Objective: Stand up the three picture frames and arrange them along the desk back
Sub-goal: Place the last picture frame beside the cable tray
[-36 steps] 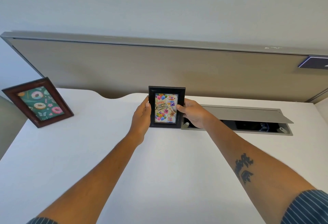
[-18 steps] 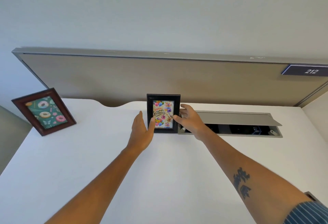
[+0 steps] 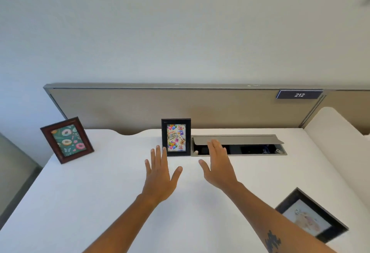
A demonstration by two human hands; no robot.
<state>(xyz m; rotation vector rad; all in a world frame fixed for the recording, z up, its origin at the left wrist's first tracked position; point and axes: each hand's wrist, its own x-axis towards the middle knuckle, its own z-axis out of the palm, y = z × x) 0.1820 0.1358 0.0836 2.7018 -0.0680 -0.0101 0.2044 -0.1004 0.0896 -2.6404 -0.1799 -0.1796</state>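
A black frame with a birthday picture [image 3: 176, 137] stands upright at the back middle of the white desk [image 3: 104, 192]. A brown wooden frame with a donut picture [image 3: 67, 140] stands at the back left, turned slightly. A third black frame with a pale picture [image 3: 311, 214] lies flat on the desk at the right, partly behind my right forearm. My left hand [image 3: 160, 172] hovers open just in front of the birthday frame, apart from it. My right hand [image 3: 218, 164] is open too, to the frame's right, holding nothing.
A grey cable hatch [image 3: 238, 139] with its lid raised sits in the desk right of the birthday frame. A beige partition panel [image 3: 180, 106] runs along the desk back, with a "212" label [image 3: 299, 94] at its right. Another white desk surface [image 3: 338, 132] adjoins on the right.
Both hands have let go of the birthday frame and drawn back toward me with fingers spread. The frame stays standing. The view has tilted, bringing the flat frame into sight.
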